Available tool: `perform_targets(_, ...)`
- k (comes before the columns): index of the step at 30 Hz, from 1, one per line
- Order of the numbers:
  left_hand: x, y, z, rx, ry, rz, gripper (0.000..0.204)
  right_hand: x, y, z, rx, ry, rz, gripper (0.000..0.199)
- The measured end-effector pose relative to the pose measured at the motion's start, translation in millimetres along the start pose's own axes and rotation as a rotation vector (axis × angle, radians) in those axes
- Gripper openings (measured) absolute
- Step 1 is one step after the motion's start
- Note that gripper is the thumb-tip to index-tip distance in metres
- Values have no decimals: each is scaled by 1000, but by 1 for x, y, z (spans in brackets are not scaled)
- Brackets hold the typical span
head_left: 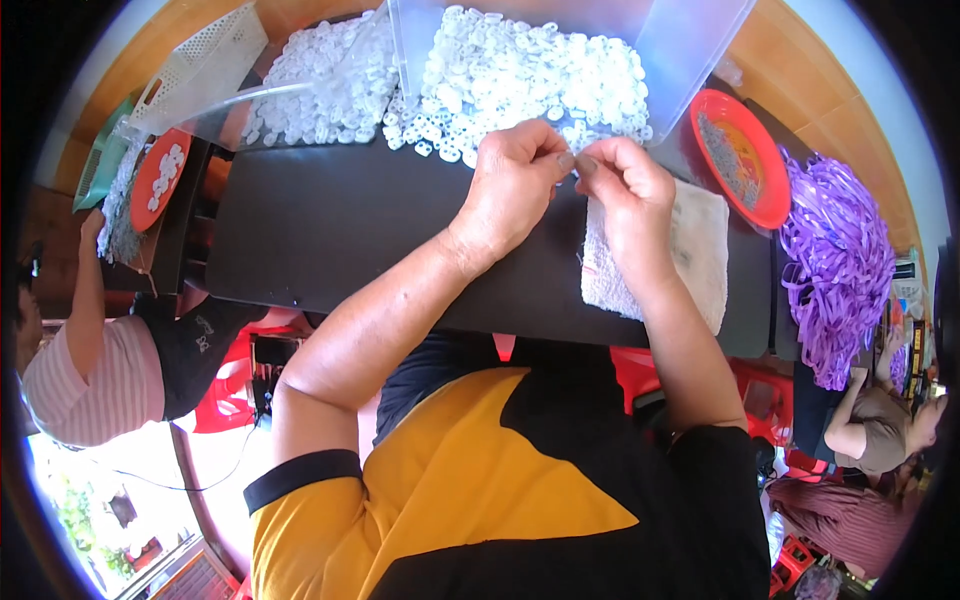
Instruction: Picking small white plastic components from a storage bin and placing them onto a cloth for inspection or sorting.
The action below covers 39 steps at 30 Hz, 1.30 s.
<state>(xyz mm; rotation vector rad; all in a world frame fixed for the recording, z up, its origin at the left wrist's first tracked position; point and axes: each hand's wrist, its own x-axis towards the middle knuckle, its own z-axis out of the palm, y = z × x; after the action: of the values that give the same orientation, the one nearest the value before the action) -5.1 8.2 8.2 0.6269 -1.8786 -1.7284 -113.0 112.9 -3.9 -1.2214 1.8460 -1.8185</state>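
Observation:
Over the dark table (330,230), my left hand (505,190) and my right hand (632,195) meet fingertip to fingertip. Both pinch thumb against finger; whatever lies between them is too small to make out. Just beyond my hands spreads a heap of small white plastic pieces (530,70), partly inside a clear plastic bin (690,50). More of these white pieces (335,85) lie to its left behind a clear edge. Under my right wrist rests a folded white cloth (705,250) with dark smudges.
At the right, a red basin (775,175) holds small grey pieces, beside a mound of purple ribbons (838,260). Far left, a person in a striped shirt (100,375) reaches towards grey strands by a red tray (150,205). Other people (875,430) sit at the far right.

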Motion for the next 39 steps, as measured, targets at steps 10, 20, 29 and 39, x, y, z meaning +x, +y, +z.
perform_targets(10, 19, 0, -19, -473, 350, -11, 9, 0, -2, 9, -530, -73, -519, 16)
perform_targets(20, 17, -6, -14, -513, 288, -104, 10, -6, 3, 15, -912, -366, -629, 16)
perform_targets(29, 20, -5, -18, -568, 341, -108, 8, -13, -5, 23, -900, -449, -687, 21)
perform_targets(39, 19, -6, -17, -587, 337, -123, 8, -10, 1, 21, -850, -423, -660, 21)
